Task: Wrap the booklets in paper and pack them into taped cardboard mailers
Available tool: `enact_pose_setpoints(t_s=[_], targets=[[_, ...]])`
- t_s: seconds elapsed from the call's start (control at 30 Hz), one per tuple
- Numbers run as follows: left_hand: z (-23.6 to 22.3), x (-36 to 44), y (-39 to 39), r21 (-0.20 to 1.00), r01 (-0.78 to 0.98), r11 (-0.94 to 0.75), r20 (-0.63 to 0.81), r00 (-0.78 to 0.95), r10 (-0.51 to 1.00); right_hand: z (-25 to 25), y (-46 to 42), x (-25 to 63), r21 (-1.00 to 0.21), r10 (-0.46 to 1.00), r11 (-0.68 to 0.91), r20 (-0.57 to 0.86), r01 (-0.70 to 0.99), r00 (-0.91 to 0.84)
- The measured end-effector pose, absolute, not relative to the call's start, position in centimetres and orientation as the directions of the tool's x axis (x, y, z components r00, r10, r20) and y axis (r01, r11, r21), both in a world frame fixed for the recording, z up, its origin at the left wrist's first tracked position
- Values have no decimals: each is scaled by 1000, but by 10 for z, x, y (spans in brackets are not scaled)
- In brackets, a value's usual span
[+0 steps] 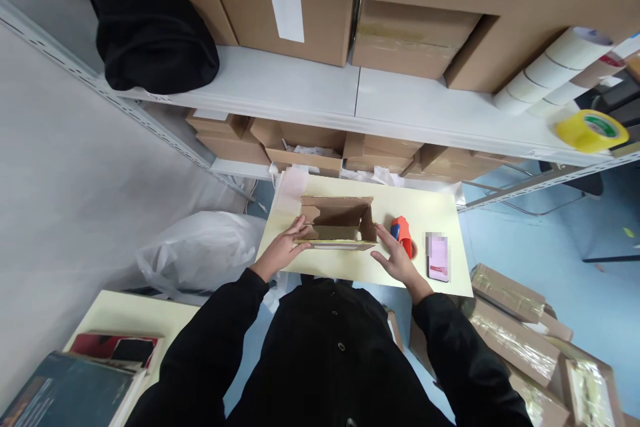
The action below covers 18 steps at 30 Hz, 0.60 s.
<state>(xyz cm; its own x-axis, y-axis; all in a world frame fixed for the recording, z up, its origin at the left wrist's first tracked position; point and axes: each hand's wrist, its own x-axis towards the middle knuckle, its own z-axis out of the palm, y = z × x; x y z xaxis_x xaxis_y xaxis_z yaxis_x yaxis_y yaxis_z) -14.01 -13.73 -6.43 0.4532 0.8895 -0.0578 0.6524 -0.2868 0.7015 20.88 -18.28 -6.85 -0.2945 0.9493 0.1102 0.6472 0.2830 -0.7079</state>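
Note:
A small cardboard box (pixel 341 245) with its top open stands on the pale yellow table, between my two hands. My left hand (pixel 284 250) grips its left end, the fingers at the side and the thumb along the front wall. At the right end, the fingertips of my right hand (pixel 396 259) touch the box's edge. That hand's thumb is spread away, and I see nothing in its grasp. Just right of my right hand lies an orange-red tape dispenser (pixel 403 233) with a blue part. Inside the box, a pale yellow patch shows at the bottom.
A phone (pixel 438 257) lies on the table (pixel 360 272) at the right. Shelves with large cartons (pixel 320 0) stand ahead; yellow tape (pixel 593 131) and white rolls (pixel 555 70) sit on the upper one. Taped cartons (pixel 520 340) are stacked at right, a plastic bag (pixel 200 247) at left.

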Motion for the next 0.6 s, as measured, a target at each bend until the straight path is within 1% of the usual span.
enact_pose_setpoints(t_s=[0.07,0.2,0.33,0.43,0.6], targets=[[-66,-141,-138,706,644,-295,-59,468,882,-68,-175,204,-697,930,319,100,643,-352],[-69,-141,-140,719,630,-294,-59,476,878,-64,-164,198,-607,879,422,92,674,-467],[-68,-140,-144,755,600,-262,-29,430,902,-58,-160,203,-524,868,442,45,728,-494],[-69,-139,-147,795,556,-244,15,384,923,-54,-159,206,-548,881,422,59,722,-470],[-78,-138,-143,861,479,-171,59,240,969,-51,-153,203,-654,958,252,64,714,-279]])
